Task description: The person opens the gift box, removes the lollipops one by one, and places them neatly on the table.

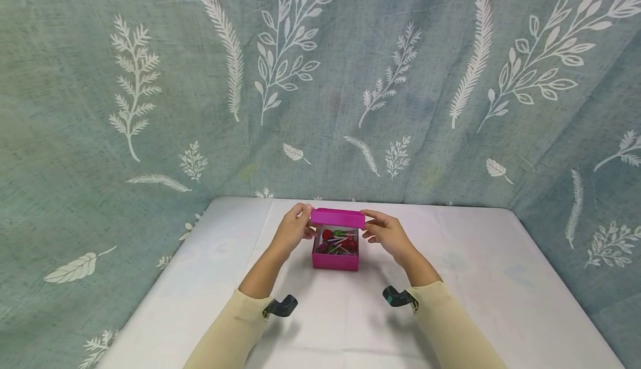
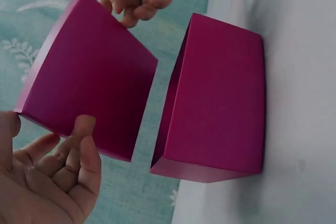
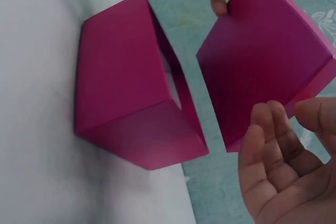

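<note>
A magenta box (image 1: 335,262) stands uncovered on the table, and inside lie several small lollipops (image 1: 351,244) with red and green heads and thin sticks. Above its far side is the matching lid (image 1: 338,218), raised and tilted. My left hand (image 1: 292,231) grips the lid's left edge between thumb and fingers. On the opposite edge, my right hand (image 1: 392,237) holds the lid the same way. Both wrist views show a gap between the lid (image 2: 94,77) and the box (image 3: 123,77); the contents are hidden there by the box walls.
A white cloth covers the table (image 1: 450,302). Behind it hangs a grey-green curtain (image 1: 320,163) with white leaf prints, close to the table's back edge. Dark wrist cameras (image 1: 282,306) sit on both sleeves.
</note>
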Demonstrator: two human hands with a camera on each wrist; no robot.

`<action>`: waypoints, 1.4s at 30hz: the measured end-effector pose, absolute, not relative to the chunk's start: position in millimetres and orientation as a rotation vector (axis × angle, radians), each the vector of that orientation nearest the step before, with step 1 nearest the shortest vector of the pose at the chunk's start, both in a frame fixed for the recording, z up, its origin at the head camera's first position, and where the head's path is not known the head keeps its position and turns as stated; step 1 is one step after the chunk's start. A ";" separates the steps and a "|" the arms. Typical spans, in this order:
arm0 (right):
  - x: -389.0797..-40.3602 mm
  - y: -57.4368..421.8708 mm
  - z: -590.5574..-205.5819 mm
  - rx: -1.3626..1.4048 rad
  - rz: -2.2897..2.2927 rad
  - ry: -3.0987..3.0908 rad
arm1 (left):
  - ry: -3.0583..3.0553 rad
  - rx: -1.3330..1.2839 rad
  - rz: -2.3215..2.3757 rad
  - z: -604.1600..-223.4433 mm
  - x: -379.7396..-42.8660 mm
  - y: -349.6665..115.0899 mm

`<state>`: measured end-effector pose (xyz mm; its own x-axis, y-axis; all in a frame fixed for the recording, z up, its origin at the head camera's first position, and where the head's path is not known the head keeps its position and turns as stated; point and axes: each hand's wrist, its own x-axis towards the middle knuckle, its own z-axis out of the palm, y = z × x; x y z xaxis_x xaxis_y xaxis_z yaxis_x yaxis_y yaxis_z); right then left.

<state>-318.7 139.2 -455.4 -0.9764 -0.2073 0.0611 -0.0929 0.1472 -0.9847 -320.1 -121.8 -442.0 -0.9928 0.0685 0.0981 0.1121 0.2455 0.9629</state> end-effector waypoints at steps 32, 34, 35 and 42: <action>-317.0 159.3 -469.8 -0.097 -1.877 2.409 | -2.656 -0.470 -1.905 -464.3 -313.0 -107.9; -316.8 162.9 -470.5 -0.075 -1.868 2.412 | -2.673 -0.492 -1.894 -464.5 -310.7 -105.6; -316.6 164.8 -471.2 -0.067 -1.861 2.417 | -2.680 -0.505 -1.887 -464.4 -309.6 -104.3; -307.9 182.2 -473.4 -0.073 -1.808 2.474 | -2.701 -0.547 -1.832 -465.7 -300.9 -93.6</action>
<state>-307.9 182.2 -473.4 -0.9959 -0.0838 -0.0338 0.0068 0.3038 -0.9527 -300.9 -93.6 -465.7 -0.9317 0.3603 0.0457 0.1757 0.3370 0.9250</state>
